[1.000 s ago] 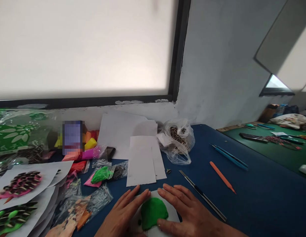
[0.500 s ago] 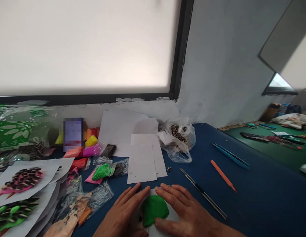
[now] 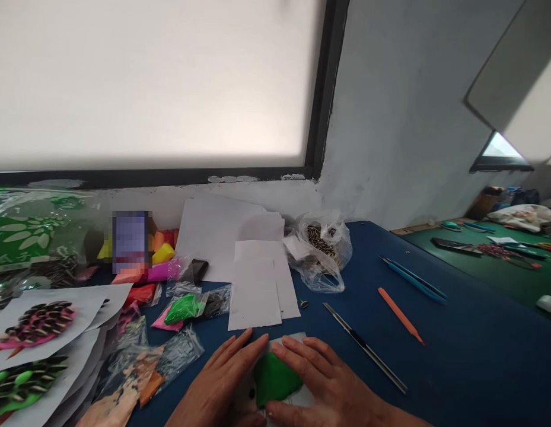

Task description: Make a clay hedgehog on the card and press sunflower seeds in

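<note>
A flat, rounded piece of green modelling clay (image 3: pixel 277 382) lies on a white paper sheet (image 3: pixel 297 338) at the bottom middle. My left hand (image 3: pixel 224 379) rests along its left side, fingers stretched out and the tips near the sheet's far edge. On the right, my right hand (image 3: pixel 324 373) touches the clay, with its fingers extended over the upper right part and its thumb at the lower edge. A small dark dot shows on the sheet left of the clay. Neither hand grips anything. The sheet's lower part is partly hidden by the hands.
White papers (image 3: pixel 257 290) lie ahead, beside a plastic bag of striped seeds (image 3: pixel 322 249). A craft knife (image 3: pixel 364 347), an orange clay tool (image 3: pixel 400 315) and blue tweezers (image 3: pixel 413 280) lie right. Leftward are clay packets (image 3: pixel 185 308) and stacked seed-and-clay pictures (image 3: pixel 39 323).
My right hand has shifted left over the clay, covering more of its upper right; its thumb has slid left along the lower edge. My left hand is almost unmoved.
</note>
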Tool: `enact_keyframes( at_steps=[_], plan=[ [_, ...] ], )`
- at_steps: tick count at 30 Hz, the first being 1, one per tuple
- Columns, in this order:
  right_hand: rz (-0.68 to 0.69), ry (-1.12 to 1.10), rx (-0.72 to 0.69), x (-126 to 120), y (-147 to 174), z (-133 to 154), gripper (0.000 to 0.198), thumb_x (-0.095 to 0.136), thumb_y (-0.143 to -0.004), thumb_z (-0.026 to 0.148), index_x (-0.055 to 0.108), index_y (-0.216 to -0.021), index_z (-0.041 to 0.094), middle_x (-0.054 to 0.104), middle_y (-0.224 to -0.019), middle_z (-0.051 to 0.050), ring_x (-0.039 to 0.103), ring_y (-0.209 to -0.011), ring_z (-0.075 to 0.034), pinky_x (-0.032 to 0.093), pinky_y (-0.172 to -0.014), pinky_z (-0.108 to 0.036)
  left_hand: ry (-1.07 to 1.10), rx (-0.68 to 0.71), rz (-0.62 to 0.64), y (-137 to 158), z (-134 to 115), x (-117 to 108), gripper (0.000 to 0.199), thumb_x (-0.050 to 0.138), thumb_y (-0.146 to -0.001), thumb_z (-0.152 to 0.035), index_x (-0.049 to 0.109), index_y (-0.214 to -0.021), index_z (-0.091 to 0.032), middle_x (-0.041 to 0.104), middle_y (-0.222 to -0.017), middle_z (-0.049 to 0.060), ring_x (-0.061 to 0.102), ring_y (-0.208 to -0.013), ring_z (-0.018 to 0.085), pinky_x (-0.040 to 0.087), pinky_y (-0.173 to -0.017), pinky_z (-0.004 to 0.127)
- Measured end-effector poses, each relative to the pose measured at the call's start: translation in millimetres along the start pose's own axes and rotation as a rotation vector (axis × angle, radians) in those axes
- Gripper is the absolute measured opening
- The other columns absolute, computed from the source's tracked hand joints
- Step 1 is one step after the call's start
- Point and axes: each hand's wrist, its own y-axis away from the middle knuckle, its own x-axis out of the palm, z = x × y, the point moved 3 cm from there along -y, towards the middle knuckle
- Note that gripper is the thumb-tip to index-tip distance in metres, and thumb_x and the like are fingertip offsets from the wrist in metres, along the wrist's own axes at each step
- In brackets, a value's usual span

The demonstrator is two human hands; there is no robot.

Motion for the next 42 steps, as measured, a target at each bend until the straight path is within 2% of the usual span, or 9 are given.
enact_keyframes(
  at_steps=[6, 9, 16, 20, 23, 27, 31, 38, 42],
  plan=[
    [0.019, 0.017, 0.019, 2.8, 1.1, 0.6, 0.038, 0.05, -0.102, 0.04, 0.049, -0.14, 0.035, 0.049, -0.148, -0.01, 0.038, -0.142, -0.026, 0.041, -0.109, -0.044, -0.011, 0.012, 0.001, -0.8, -3.0, -3.3, 0.082, 0.063, -0.09, -0.046, 0.013, -0.155, -0.042, 0.041, -0.154, 0.0, 0.037, -0.141, 0.031, 0.041, -0.11, 0.047],
    [-0.026, -0.021, 0.03, -4.7, 1.7, -0.4, 0.036, 0.052, -0.101, 0.039, 0.053, -0.137, 0.032, 0.054, -0.144, -0.011, 0.041, -0.14, -0.025, 0.043, -0.108, -0.043, 0.01, 0.024, -0.005, -1.9, -5.7, -6.3, 0.085, 0.064, -0.091, -0.043, 0.008, -0.154, -0.044, 0.04, -0.154, -0.002, 0.037, -0.141, 0.031, 0.041, -0.11, 0.049],
    [-0.069, 0.018, 0.051, -2.3, 5.0, -1.4, 0.028, 0.053, -0.101, 0.031, 0.061, -0.127, 0.03, 0.059, -0.139, -0.01, 0.048, -0.135, -0.025, 0.049, -0.102, -0.042, -0.001, 0.027, -0.007, -4.2, -9.6, -10.1, 0.09, 0.068, -0.087, -0.032, 0.01, -0.155, -0.042, 0.044, -0.153, 0.0, 0.04, -0.139, 0.031, 0.042, -0.11, 0.048],
    [-0.197, 0.061, 0.109, 11.7, 13.3, -0.9, 0.031, 0.051, -0.101, 0.039, 0.061, -0.128, 0.03, 0.058, -0.14, -0.01, 0.047, -0.135, -0.027, 0.049, -0.101, -0.045, 0.024, 0.017, 0.009, -4.6, -9.1, -10.6, 0.085, 0.066, -0.089, -0.038, 0.012, -0.155, -0.041, 0.043, -0.153, 0.001, 0.041, -0.139, 0.032, 0.041, -0.11, 0.049],
    [-0.188, 0.068, 0.135, 21.0, 17.9, -0.6, 0.029, 0.053, -0.099, 0.039, 0.063, -0.125, 0.031, 0.055, -0.143, -0.009, 0.047, -0.135, -0.027, 0.048, -0.102, -0.046, 0.024, 0.016, 0.013, -4.0, -7.8, -9.4, 0.084, 0.065, -0.09, -0.041, 0.013, -0.155, -0.042, 0.044, -0.152, 0.001, 0.04, -0.139, 0.032, 0.041, -0.11, 0.049],
    [-0.257, 0.032, 0.14, 18.6, 20.3, -0.3, 0.025, 0.05, -0.1, 0.037, 0.067, -0.115, 0.028, 0.058, -0.141, -0.009, 0.049, -0.134, -0.025, 0.047, -0.103, -0.043, 0.026, 0.013, 0.003, -2.8, -5.5, -7.3, 0.08, 0.063, -0.091, -0.044, 0.015, -0.154, -0.042, 0.044, -0.153, 0.001, 0.04, -0.14, 0.033, 0.041, -0.11, 0.051],
    [-0.192, 0.065, 0.142, 15.9, 22.6, -0.5, 0.023, 0.051, -0.099, 0.039, 0.068, -0.109, 0.026, 0.059, -0.139, -0.012, 0.051, -0.132, -0.028, 0.048, -0.1, -0.046, 0.038, -0.001, 0.002, -2.0, -4.6, -6.2, 0.078, 0.062, -0.09, -0.048, 0.018, -0.154, -0.042, 0.043, -0.153, 0.002, 0.041, -0.139, 0.033, 0.04, -0.11, 0.051],
    [-0.237, 0.048, 0.096, 19.8, 28.1, -1.4, 0.042, 0.04, -0.099, 0.056, 0.067, -0.1, 0.023, 0.057, -0.139, -0.015, 0.05, -0.131, -0.031, 0.047, -0.099, -0.049, -0.027, -0.005, -0.023, -1.7, -7.2, -7.5, 0.078, 0.061, -0.091, -0.049, 0.017, -0.154, -0.042, 0.042, -0.154, 0.0, 0.043, -0.138, 0.031, 0.043, -0.109, 0.047],
    [-0.246, 0.044, 0.113, 16.2, 28.2, -0.7, 0.037, 0.044, -0.099, 0.053, 0.068, -0.102, 0.025, 0.058, -0.139, -0.014, 0.053, -0.129, -0.029, 0.047, -0.1, -0.048, -0.034, 0.012, -0.037, -2.5, -9.1, -9.1, 0.078, 0.06, -0.091, -0.051, 0.014, -0.154, -0.044, 0.043, -0.152, -0.002, 0.044, -0.137, 0.031, 0.043, -0.109, 0.046]
  ],
)
